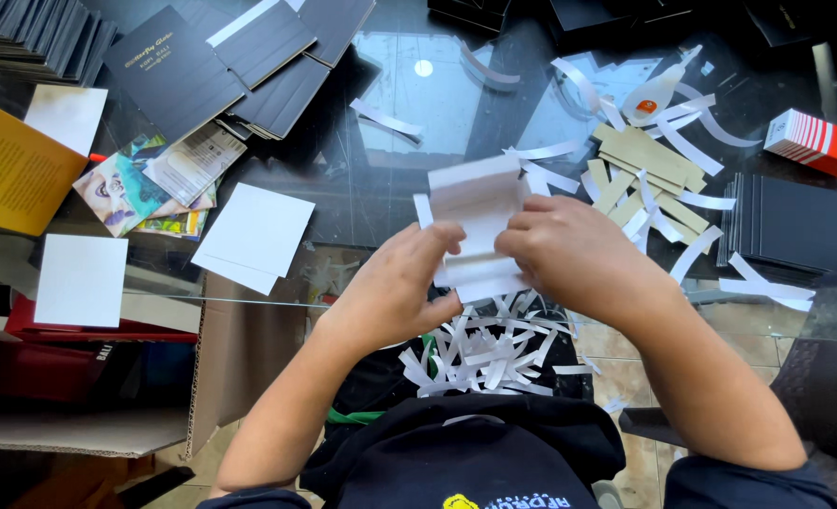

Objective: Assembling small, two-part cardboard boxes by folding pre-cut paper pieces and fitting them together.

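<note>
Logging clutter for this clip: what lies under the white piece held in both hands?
Below the white piece and both hands, left and right, a heap of white paper strips lies on the lap. The hands hide the piece's lower part.

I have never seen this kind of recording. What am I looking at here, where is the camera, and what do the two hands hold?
There is no machine, only a person working with bare hands. The single camera sits on the person's head and looks down, so the arms enter from the bottom. The left hand and right hand together hold a pale folded card above a glass table. On the table lie black flat cards, white square sheets, loose white paper strips, tan card pieces, a glue bottle and a red and white box. More cut strips lie in the person's lap.
</note>
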